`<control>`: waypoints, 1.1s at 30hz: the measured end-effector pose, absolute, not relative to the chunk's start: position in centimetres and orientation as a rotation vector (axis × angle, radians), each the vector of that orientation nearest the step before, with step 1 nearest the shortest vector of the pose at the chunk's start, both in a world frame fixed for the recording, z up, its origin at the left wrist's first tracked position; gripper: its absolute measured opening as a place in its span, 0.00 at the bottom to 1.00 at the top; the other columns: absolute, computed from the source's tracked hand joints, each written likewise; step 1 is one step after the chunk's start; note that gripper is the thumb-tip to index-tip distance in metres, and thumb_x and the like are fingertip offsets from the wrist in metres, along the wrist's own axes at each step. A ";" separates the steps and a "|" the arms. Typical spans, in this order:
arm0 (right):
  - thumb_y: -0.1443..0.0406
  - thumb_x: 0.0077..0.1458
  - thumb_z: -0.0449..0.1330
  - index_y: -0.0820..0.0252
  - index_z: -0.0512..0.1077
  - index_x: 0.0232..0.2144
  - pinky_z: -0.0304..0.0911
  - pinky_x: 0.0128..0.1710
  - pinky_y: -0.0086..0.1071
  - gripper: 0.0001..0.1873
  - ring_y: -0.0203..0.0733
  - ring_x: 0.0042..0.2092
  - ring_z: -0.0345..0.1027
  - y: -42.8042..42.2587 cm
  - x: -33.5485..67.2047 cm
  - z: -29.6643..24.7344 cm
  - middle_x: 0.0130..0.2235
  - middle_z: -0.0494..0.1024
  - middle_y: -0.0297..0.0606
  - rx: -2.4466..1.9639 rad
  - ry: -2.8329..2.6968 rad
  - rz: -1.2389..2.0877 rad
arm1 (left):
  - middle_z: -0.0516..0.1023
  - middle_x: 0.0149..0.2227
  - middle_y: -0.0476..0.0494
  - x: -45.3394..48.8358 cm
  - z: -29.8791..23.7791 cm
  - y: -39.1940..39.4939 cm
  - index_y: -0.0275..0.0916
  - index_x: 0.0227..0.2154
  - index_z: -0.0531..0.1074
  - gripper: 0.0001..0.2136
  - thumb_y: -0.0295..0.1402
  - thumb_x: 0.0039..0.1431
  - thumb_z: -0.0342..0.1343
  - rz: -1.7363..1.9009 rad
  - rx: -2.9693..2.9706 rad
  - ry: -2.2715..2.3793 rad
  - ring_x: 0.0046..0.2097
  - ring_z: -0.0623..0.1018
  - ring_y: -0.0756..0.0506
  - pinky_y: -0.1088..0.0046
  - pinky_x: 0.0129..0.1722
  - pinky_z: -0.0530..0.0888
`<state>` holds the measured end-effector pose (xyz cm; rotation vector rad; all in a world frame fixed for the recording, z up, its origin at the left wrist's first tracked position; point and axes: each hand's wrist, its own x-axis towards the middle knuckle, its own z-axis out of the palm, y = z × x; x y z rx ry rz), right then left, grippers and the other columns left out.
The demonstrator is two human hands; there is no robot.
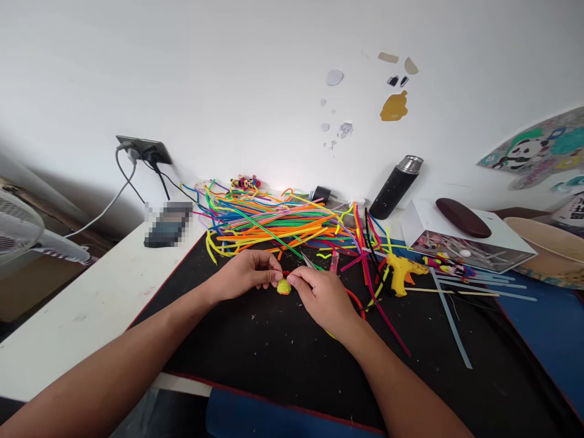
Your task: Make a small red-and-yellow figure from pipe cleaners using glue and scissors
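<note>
By the left hand (244, 274), fingertips closed, a small yellow piece (283, 287) is pinched at its left; it is held over the black mat (246, 353). Its right is pinched by the right hand (326, 298). Seemingly it is being shaped; fine, even pressure is next called for.

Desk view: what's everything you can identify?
Fuzzy bundle: one, yellow, centre
Pipe cleaners: many, multicoloured, mostly behind bundle
Blade: one, silver, right of bundle
Glue gun: one, yellow, right
Strips: several, translucent, right
Flask: one, black, by wall
Box: one, white, right
Case: one, maroon, on box
Figurines: several, multicoloured, rear and right
Basket: one, tan, right
Stickers: many, multicoloured, wall
Fan: one, white, left
Socket: one, grey, left wall
Blurred item: one, dark, left
Mat: one, black, beneath bundle
Table: one, white, beneath mat
Left hand, right hand: two, bare, centre
</note>
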<state>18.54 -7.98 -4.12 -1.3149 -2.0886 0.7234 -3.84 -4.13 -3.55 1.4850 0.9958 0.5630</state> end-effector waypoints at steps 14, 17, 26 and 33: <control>0.62 0.71 0.56 0.56 0.79 0.35 0.54 0.31 0.31 0.14 0.38 0.30 0.72 -7.9 18.6 -4.1 0.30 0.81 0.33 -1.300 -2.142 0.625 | 0.82 0.29 0.46 -4.3 -2.9 -3.7 0.35 0.33 0.79 0.18 0.45 0.51 0.73 0.539 1.348 1.016 0.28 0.76 0.51 0.76 0.28 0.73; 0.63 0.71 0.56 0.55 0.79 0.36 0.56 0.33 0.30 0.13 0.39 0.32 0.74 -8.0 18.6 -3.8 0.32 0.83 0.34 -1.293 -2.104 0.660 | 0.83 0.29 0.45 -4.0 -3.0 -3.9 0.35 0.33 0.79 0.17 0.44 0.50 0.74 0.634 1.254 0.972 0.28 0.77 0.51 0.76 0.27 0.73; 0.61 0.70 0.56 0.55 0.78 0.37 0.56 0.31 0.30 0.12 0.38 0.29 0.72 -8.1 18.5 -3.8 0.30 0.82 0.33 -1.306 -2.040 0.687 | 0.84 0.29 0.44 -3.2 -3.5 -4.4 0.33 0.32 0.80 0.18 0.39 0.44 0.79 0.776 1.024 0.894 0.26 0.78 0.51 0.78 0.25 0.74; 0.61 0.71 0.56 0.55 0.78 0.37 0.56 0.32 0.31 0.13 0.39 0.30 0.73 -8.2 18.5 -3.8 0.31 0.82 0.34 -1.312 -2.080 0.656 | 0.84 0.29 0.43 -3.0 -3.6 -4.5 0.33 0.33 0.81 0.19 0.39 0.44 0.79 0.780 0.993 0.880 0.26 0.78 0.51 0.78 0.24 0.74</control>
